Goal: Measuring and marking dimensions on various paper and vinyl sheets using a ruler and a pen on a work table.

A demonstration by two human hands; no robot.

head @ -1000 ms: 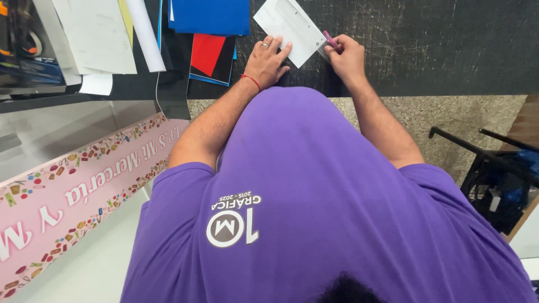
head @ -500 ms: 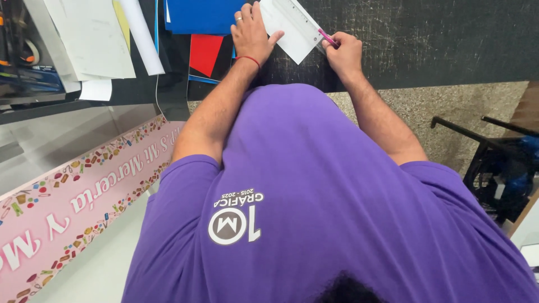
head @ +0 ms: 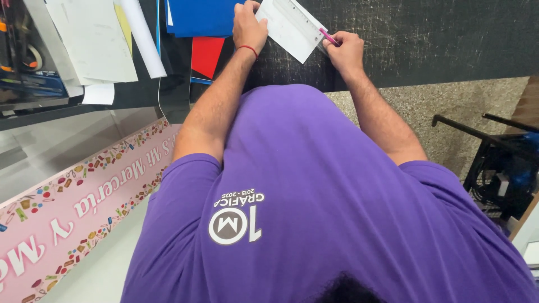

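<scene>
**Two hands at a white card on a dark worktop**

Two bare hands work at the far edge of a black, scuffed worktop (head: 449, 39), seen from above over a purple shirt (head: 314, 213). The left hand (head: 249, 28), with a red cord around its wrist, lies flat with its fingers spread and pressing down on the near-left part of a white card (head: 283, 28). The card lies tilted on the worktop, and a clear ruler (head: 306, 19) rests along its right edge. The right hand (head: 345, 51) is curled closed around a pink pen or cutter (head: 329, 37), whose tip touches the card's lower right corner beside the ruler; which of the two tools it is cannot be told.

Just left of the left hand lie a blue sheet (head: 202, 17) and, partly under it, a red sheet (head: 205, 55). Further left, white papers (head: 92, 39) and a rolled white sheet (head: 143, 39) overlap. Below the worktop, at the lower left, a pink banner (head: 67, 219) with small coloured pictures runs at a slant. A dark metal stand (head: 494, 151) sits on the speckled floor (head: 426, 106) at the right.
</scene>
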